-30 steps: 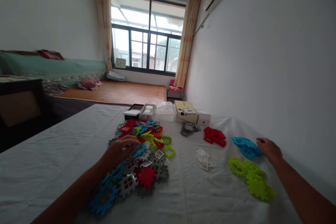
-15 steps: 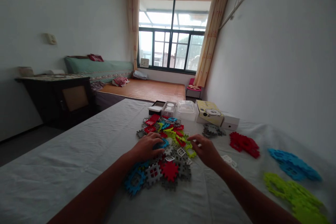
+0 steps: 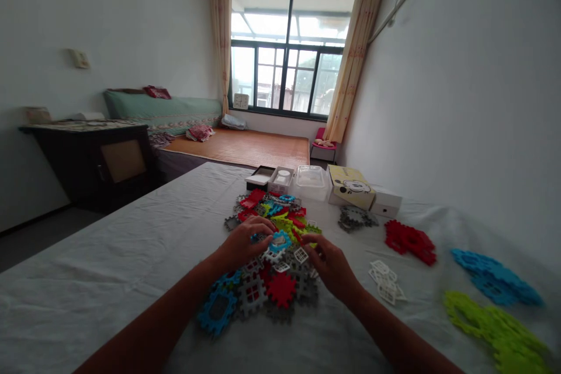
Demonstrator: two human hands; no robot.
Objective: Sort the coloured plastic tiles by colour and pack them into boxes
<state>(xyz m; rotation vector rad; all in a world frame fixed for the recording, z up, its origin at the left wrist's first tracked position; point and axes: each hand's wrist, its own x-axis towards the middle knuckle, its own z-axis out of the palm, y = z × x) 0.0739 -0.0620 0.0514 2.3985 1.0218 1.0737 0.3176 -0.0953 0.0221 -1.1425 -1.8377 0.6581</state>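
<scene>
Right hand (image 3: 329,263) has fingertips at a thin red plastic piece (image 3: 297,236); left hand (image 3: 242,241) at a toothed blue frame (image 3: 280,240). Can't tell if either grips. Gear-edged pile (image 3: 280,288) below; white lattices (image 3: 385,282) rightward.

Visibility limits
Left hand (image 3: 244,241) covers part of mixed pile (image 3: 281,288); lime-green pieces (image 3: 504,328) blurred, cropped by bottom edge.

so the heap of pieces (image 3: 280,290) sits on the table (image 3: 109,257), bottom centre of the frame, with a row of boxes (image 3: 350,188) behind it running off to the right, separate piles (image 3: 409,241) along the lower right, bed (image 3: 245,146) behind the table mid-frame, window (image 3: 287,47) up top centre, cabinet (image 3: 87,155) mid-left
</scene>
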